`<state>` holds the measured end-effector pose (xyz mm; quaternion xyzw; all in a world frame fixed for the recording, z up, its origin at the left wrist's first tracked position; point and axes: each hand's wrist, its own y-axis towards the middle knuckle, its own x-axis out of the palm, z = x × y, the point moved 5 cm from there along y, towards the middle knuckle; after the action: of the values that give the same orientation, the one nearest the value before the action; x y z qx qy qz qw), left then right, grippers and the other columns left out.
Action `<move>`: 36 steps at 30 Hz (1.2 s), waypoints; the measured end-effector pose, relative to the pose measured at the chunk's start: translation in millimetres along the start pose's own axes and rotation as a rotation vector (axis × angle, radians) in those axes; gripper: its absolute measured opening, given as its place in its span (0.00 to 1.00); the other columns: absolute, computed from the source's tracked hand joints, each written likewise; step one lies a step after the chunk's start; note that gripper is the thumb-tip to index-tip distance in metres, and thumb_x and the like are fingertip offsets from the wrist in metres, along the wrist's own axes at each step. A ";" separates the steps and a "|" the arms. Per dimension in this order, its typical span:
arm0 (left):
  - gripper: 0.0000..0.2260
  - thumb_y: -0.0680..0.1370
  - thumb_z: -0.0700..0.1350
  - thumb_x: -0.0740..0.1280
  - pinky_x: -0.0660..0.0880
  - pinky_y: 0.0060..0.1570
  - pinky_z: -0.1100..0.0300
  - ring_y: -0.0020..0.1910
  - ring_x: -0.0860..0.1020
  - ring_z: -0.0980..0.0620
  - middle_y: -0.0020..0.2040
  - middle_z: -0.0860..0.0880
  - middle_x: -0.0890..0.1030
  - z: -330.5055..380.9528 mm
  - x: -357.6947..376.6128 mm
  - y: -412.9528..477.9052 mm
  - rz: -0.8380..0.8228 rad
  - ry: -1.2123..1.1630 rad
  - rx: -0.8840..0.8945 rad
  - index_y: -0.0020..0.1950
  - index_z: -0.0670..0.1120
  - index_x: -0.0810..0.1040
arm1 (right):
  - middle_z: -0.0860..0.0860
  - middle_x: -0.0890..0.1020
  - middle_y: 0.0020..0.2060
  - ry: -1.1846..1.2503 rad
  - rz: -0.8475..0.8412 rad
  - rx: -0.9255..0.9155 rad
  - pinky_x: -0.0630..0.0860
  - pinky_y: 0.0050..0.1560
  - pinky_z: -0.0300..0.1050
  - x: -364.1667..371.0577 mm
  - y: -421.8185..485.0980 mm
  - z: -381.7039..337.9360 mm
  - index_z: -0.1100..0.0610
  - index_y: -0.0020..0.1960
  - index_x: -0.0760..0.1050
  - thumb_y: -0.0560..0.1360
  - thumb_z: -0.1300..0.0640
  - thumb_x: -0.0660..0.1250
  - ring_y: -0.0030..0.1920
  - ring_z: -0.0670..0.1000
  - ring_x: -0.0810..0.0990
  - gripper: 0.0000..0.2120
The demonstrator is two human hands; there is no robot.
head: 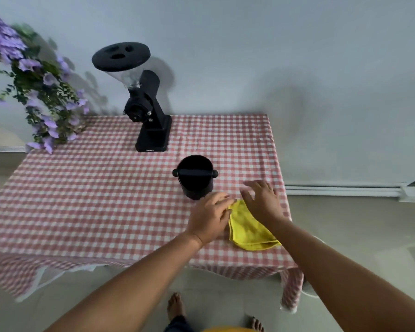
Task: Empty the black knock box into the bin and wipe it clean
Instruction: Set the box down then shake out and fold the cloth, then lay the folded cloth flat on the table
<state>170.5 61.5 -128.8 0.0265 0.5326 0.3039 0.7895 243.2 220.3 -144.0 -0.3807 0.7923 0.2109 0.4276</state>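
The black knock box [195, 178] stands upright on the checked tablecloth, its bar running across the open top. Just in front of it, to the right, lies a folded yellow cloth [248, 230]. My left hand [210, 216] rests on the cloth's left edge, with fingertips pinching its top corner. My right hand [264, 200] hovers over the cloth's upper right part with fingers spread, holding nothing. Both hands are a short way in front of the knock box and do not touch it. No bin is visible.
A black coffee grinder [151, 125] with a clear hopper stands at the back of the table [82, 200]. Purple flowers [38, 92] hang at the back left corner. The table's right edge is near the cloth. My bare feet [175, 306] stand on the tiled floor below.
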 end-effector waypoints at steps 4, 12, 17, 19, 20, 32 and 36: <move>0.14 0.77 0.44 0.69 0.75 0.61 0.53 0.60 0.76 0.47 0.60 0.47 0.79 -42.7 -51.2 17.8 0.200 0.038 -0.114 0.63 0.47 0.82 | 0.54 0.78 0.63 0.275 -0.008 0.136 0.74 0.57 0.50 16.3 29.1 -49.5 0.53 0.65 0.75 0.80 0.46 0.60 0.57 0.55 0.80 0.18; 0.22 0.82 0.43 0.64 0.71 0.43 0.72 0.63 0.77 0.52 0.72 0.48 0.74 -138.5 -63.5 25.5 -0.096 -0.498 -0.845 0.76 0.51 0.69 | 0.55 0.79 0.63 0.321 -0.036 0.294 0.73 0.60 0.52 46.3 44.0 -93.7 0.53 0.70 0.71 0.81 0.49 0.57 0.62 0.57 0.77 0.19; 0.21 0.82 0.41 0.65 0.70 0.61 0.64 0.72 0.72 0.49 0.74 0.48 0.73 -151.2 -59.0 30.5 -0.145 -0.647 -0.885 0.76 0.48 0.70 | 0.53 0.83 0.55 0.320 0.042 0.357 0.77 0.52 0.50 49.9 45.8 -103.4 0.51 0.65 0.76 0.81 0.55 0.56 0.53 0.55 0.80 0.17; 0.20 0.82 0.40 0.64 0.72 0.58 0.64 0.70 0.74 0.49 0.73 0.49 0.75 -159.6 -61.4 30.3 -0.137 -0.646 -0.886 0.75 0.49 0.72 | 0.53 0.84 0.53 0.299 0.076 0.375 0.77 0.48 0.48 49.8 48.4 -113.2 0.52 0.65 0.77 0.81 0.56 0.56 0.50 0.53 0.80 0.17; 0.20 0.82 0.40 0.64 0.73 0.58 0.65 0.69 0.75 0.49 0.72 0.49 0.75 -165.3 -63.3 29.7 -0.130 -0.648 -0.885 0.74 0.49 0.73 | 0.53 0.84 0.51 0.300 0.087 0.378 0.76 0.44 0.46 50.4 49.8 -119.4 0.52 0.65 0.77 0.81 0.57 0.56 0.47 0.51 0.80 0.17; 0.20 0.81 0.39 0.64 0.79 0.62 0.50 0.65 0.78 0.48 0.72 0.49 0.75 -278.7 -138.8 30.6 0.027 -0.648 -0.937 0.72 0.52 0.75 | 0.48 0.83 0.38 0.443 0.000 0.298 0.73 0.28 0.42 102.9 98.0 -230.3 0.53 0.65 0.76 0.81 0.58 0.57 0.30 0.47 0.77 0.16; 0.21 0.81 0.38 0.63 0.79 0.36 0.70 0.41 0.82 0.60 0.73 0.48 0.75 -313.3 -157.3 34.0 0.042 -0.605 -0.963 0.73 0.52 0.74 | 0.51 0.84 0.46 0.450 -0.015 0.274 0.70 0.26 0.38 123.4 119.0 -255.5 0.52 0.67 0.75 0.81 0.57 0.59 0.29 0.45 0.76 0.16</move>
<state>-152.5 -79.0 -121.8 -0.2399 0.0836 0.5070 0.8237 -24.7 73.5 -107.0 -0.3625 0.8858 0.0086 0.2895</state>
